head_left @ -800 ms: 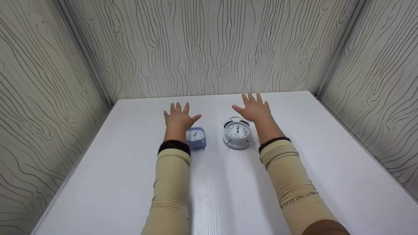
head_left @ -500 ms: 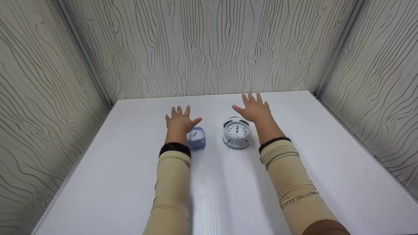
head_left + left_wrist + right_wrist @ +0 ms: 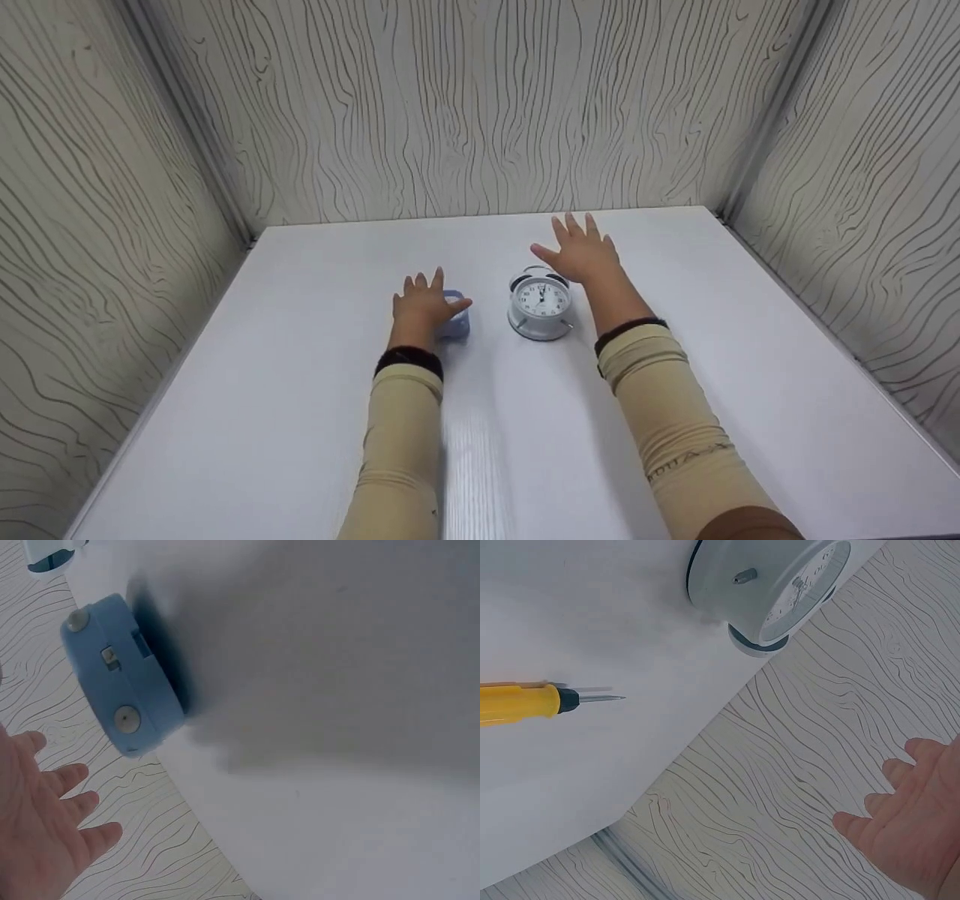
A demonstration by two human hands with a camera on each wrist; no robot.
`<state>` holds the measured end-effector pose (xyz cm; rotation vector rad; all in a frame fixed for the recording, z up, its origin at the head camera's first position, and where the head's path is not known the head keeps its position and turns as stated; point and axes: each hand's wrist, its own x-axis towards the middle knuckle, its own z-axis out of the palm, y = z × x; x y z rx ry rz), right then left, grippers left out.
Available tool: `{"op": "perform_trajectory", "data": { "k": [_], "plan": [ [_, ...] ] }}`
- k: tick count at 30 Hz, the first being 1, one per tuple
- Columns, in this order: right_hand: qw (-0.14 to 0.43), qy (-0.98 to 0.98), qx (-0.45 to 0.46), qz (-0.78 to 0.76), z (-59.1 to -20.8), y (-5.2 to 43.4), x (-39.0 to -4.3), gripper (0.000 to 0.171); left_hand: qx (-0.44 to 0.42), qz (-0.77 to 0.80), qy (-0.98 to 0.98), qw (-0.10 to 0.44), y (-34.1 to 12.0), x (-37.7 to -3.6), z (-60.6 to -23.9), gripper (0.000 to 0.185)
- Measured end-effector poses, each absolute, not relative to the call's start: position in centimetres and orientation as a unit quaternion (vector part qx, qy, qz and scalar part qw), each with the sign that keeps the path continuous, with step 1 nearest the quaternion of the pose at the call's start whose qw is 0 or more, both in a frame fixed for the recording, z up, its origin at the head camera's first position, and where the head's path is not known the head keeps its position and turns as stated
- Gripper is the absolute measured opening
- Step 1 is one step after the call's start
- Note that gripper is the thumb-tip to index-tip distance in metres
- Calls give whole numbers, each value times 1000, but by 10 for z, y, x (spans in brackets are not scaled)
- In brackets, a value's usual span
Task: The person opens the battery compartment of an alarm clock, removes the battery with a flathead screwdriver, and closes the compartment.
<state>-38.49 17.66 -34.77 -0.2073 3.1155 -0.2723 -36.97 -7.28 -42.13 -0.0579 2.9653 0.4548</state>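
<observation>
My left hand point(image 3: 422, 306), spread wide, partly hides the blue clock point(image 3: 460, 326) just below the head view's centre! My right hand point(image 3: 583, 259), also wide, right of centre, beside the white clock point(image 3: 543, 300); yellow screwdriver point(image 3: 517, 703), right wrist view's left edge!

The boxy alarm clock point(image 3: 124, 682) is showing blue, the twin-bell alarm clock point(image 3: 541, 304) white, the screwdriver point(image 3: 540, 700) yellow; sleeves point(image 3: 405, 435) are showing beige, walls point(image 3: 420, 105) dark wood grain.
</observation>
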Motion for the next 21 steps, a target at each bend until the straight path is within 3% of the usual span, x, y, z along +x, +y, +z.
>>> {"op": "perform_trajectory", "data": {
  "k": [13, 21],
  "plan": [
    [18, 994, -66, -84, -357, 176, -386, 82, -42, 201, 976, 67, -72, -374, -449, 111],
    [26, 993, -64, -94, -363, 175, -386, 81, -34, 205, 976, 63, -72, -374, -453, 111]
  ]
}}
